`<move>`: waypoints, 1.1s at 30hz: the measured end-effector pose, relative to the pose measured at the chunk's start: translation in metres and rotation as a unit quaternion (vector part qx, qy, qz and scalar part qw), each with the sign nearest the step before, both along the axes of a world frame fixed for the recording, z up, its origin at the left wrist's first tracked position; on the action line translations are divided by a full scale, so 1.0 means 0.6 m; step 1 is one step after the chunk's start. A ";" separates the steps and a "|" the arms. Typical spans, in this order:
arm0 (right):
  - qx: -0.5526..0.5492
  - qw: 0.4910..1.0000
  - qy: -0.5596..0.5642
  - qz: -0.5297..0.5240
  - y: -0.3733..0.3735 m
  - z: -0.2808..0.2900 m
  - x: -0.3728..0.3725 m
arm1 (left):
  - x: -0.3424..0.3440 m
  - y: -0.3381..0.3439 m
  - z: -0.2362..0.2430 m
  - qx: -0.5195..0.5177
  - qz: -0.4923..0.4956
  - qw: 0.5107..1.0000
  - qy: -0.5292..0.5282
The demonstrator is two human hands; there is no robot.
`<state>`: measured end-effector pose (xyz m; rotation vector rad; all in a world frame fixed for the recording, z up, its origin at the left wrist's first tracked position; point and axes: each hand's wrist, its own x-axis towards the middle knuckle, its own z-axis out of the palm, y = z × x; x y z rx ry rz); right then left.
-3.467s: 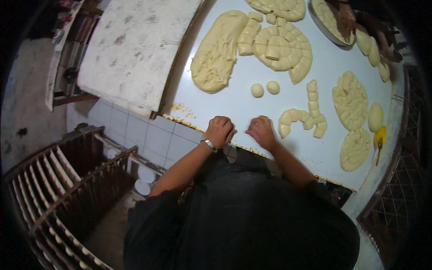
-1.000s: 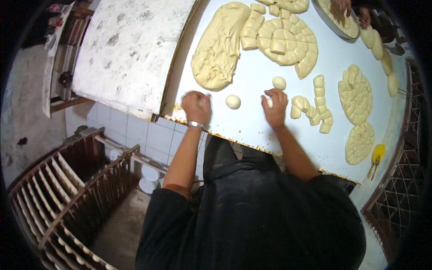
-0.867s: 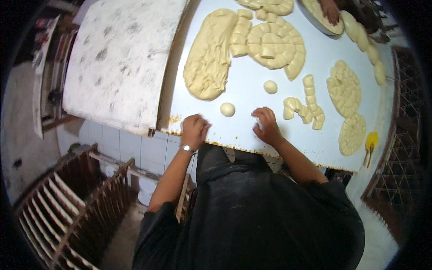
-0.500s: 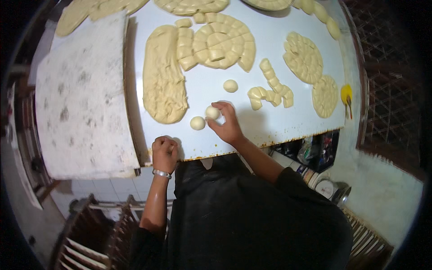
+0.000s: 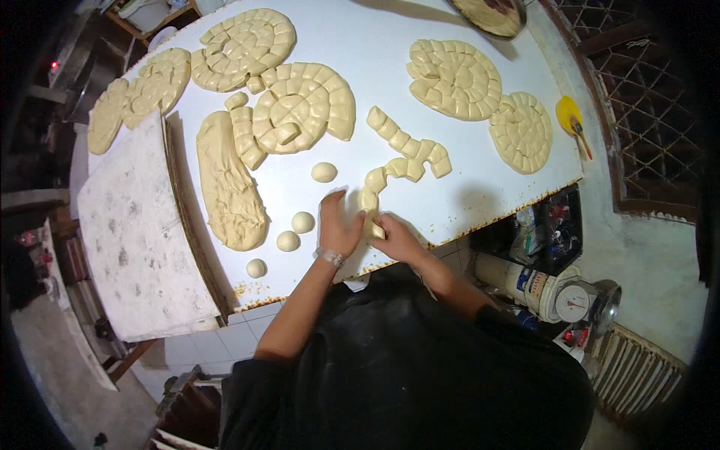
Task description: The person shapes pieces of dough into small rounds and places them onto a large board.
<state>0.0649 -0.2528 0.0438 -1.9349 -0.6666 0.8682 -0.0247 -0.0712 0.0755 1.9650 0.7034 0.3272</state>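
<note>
Both hands meet near the centre of the frame at the near edge of the white tabletop. Left hand, a watch at its wrist, stands on edge with fingers straight and loose, palm facing right, pressed against a small pale piece of cut dough. Right hand is cupped on the other side, curled fingers closing on the same piece, so the dough sits pinched between the two palms. Both forearms rise from the lower centre, angled inward.

Upper left of them lies a long uncut slab of pale dough. A scored round of dough segments sits above it. Just left of the hands rest three small rolled dough balls, with a fourth above.
</note>
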 end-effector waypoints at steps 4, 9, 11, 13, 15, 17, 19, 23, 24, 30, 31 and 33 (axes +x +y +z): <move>-0.031 0.998 0.062 0.006 -0.138 -0.002 0.064 | 0.132 -0.047 -0.058 0.015 -0.042 0.999 0.011; -0.056 0.982 0.167 0.062 -0.215 0.007 0.173 | 0.067 -0.120 -0.075 0.150 0.090 0.985 -0.007; -0.114 0.940 -0.284 0.150 -0.221 0.053 0.193 | 0.046 -0.164 -0.035 0.132 -0.099 0.986 -0.002; -0.077 0.940 -0.294 0.155 -0.219 0.056 0.197 | 0.054 -0.204 -0.015 0.120 -0.277 0.953 0.004; -0.005 0.959 -0.200 0.200 -0.200 0.042 0.202 | 0.043 -0.214 -0.067 0.097 -0.272 0.957 -0.023; -0.051 0.989 0.105 0.092 -0.203 0.043 0.211 | 0.017 -0.198 -0.087 0.012 -0.097 0.993 -0.058; 0.016 0.982 -0.164 0.091 -0.252 0.005 0.221 | -0.063 -0.175 -0.108 -0.028 0.063 0.998 0.014; -0.011 0.890 -0.408 0.205 -0.239 -0.001 0.249 | -0.065 -0.141 -0.053 0.305 -0.151 0.936 0.092; -0.031 0.900 -0.422 0.105 -0.184 -0.008 0.241 | -0.019 -0.134 -0.055 0.295 -0.073 0.946 0.112; -0.008 0.912 -0.364 0.188 -0.262 -0.081 0.234 | -0.038 -0.173 -0.091 0.232 -0.226 0.946 0.007; -0.057 0.901 -0.423 0.079 -0.263 -0.087 0.274 | -0.031 -0.136 -0.088 0.237 -0.184 0.949 0.101; -0.080 0.900 -0.411 -0.123 -0.181 -0.061 0.294 | 0.031 -0.111 -0.077 0.280 0.019 0.958 0.057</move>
